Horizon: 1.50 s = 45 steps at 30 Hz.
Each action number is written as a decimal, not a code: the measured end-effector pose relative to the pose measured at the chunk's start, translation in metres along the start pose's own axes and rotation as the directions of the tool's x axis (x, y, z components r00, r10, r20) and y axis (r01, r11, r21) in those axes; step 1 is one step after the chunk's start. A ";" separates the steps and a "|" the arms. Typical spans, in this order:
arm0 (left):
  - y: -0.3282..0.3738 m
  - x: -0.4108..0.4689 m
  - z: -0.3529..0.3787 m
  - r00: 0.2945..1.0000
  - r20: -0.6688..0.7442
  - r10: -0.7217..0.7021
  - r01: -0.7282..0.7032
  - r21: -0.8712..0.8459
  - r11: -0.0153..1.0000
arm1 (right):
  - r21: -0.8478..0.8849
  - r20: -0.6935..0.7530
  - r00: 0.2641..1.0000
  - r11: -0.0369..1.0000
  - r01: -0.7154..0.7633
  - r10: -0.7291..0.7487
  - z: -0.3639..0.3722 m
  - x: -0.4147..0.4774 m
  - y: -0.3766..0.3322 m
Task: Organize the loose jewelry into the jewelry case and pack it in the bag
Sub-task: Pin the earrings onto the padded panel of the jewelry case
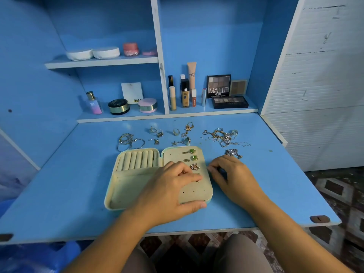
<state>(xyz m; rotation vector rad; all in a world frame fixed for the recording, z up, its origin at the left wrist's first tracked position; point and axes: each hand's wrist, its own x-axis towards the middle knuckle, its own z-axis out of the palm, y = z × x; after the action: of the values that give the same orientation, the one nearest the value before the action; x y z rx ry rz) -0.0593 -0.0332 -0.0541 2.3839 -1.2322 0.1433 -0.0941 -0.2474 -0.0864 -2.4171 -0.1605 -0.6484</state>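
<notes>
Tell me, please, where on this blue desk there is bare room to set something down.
Bare desk lies left of the jewelry case, out to the left edge, and right of the right hand toward the front corner. Behind the case it is crowded: hoop earrings, rings, tangled chains.

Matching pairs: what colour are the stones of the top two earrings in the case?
Green stones, seen in head view.

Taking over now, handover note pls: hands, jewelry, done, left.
Left hand lies on the jewelry case, fingertips at a gold earring; grip unclear. Right hand curled at the case's right edge; contents hidden.
Done: green earrings pinned on the panel.
To do: hoops, rings, chain tangle, crystal piece loose on the desk; ring rolls empty. Close case, bag it; no bag in view.
</notes>
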 end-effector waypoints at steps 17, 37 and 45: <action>0.000 -0.013 -0.013 0.914 -0.353 -0.202 0.027 -0.443 0.896 | 0.239 0.112 0.993 0.971 0.012 -0.040 -0.016 0.032 -0.043; -0.014 -0.036 -0.006 0.829 -0.457 -0.321 -0.040 -0.622 0.782 | -0.525 0.188 0.963 0.848 -0.067 0.192 0.012 0.100 0.014; -0.015 -0.037 -0.003 0.808 -0.484 -0.335 -0.055 -0.629 0.776 | -0.568 0.240 0.953 0.823 -0.016 0.184 0.012 0.111 0.017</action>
<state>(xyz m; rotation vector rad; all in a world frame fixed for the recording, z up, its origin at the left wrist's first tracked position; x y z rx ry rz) -0.0688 0.0031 -0.0674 1.6509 -0.6461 0.3268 0.0122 -0.2578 -0.0497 -3.0642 0.0564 -0.3135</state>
